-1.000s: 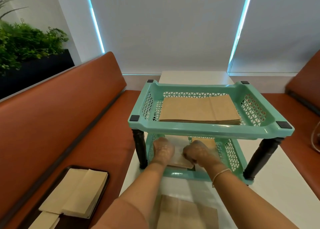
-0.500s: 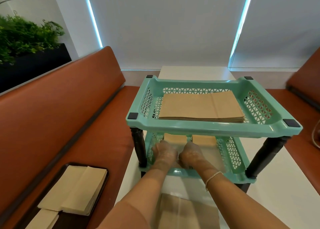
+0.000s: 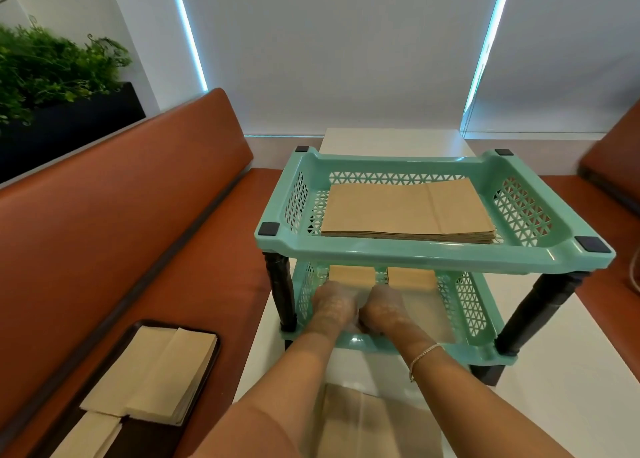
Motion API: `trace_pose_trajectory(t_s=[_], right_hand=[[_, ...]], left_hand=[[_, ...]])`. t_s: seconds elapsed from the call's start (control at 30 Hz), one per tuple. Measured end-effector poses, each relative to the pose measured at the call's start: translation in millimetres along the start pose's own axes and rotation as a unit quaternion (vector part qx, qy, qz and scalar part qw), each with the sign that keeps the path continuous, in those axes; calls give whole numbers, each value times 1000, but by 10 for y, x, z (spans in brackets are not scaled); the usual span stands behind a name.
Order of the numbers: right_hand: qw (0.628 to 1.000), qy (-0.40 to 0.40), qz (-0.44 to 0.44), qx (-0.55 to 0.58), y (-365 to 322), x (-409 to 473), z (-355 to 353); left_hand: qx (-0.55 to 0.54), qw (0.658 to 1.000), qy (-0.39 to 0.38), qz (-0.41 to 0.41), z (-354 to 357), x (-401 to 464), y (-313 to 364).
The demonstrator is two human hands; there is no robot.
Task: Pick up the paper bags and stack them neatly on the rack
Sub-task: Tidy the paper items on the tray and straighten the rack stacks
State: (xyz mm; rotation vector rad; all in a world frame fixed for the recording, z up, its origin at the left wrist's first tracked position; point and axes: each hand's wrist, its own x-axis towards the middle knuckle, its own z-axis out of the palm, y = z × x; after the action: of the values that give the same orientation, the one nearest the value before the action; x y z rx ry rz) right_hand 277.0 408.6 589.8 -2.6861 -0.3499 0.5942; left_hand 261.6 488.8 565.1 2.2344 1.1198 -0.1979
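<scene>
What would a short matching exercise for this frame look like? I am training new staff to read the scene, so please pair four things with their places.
Things:
1. stack of paper bags
2. both hands
3. dark tray
4. plant

Places:
A. on the orange bench seat, left of the table
B. in the top tier of the green rack
C. behind the bench backrest, upper left
D. reaching into the rack's lower tier

Pairs: 1-B, 2-D, 3-A, 4-C
</scene>
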Motion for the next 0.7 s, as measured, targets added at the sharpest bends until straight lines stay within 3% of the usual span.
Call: trace_pose_trajectory(t_s=[0.3, 0.53, 0.7], right_hand=[[1000, 18, -22, 7, 33, -136, -83], [993, 90, -73, -13, 93, -498, -355], [992, 55, -82, -78, 207, -846, -426]], left_hand=[[-21, 999, 28, 25, -86, -244, 17], [-3, 983, 84, 164, -268, -685, -24], [47, 986, 14, 162, -341, -1009, -120]])
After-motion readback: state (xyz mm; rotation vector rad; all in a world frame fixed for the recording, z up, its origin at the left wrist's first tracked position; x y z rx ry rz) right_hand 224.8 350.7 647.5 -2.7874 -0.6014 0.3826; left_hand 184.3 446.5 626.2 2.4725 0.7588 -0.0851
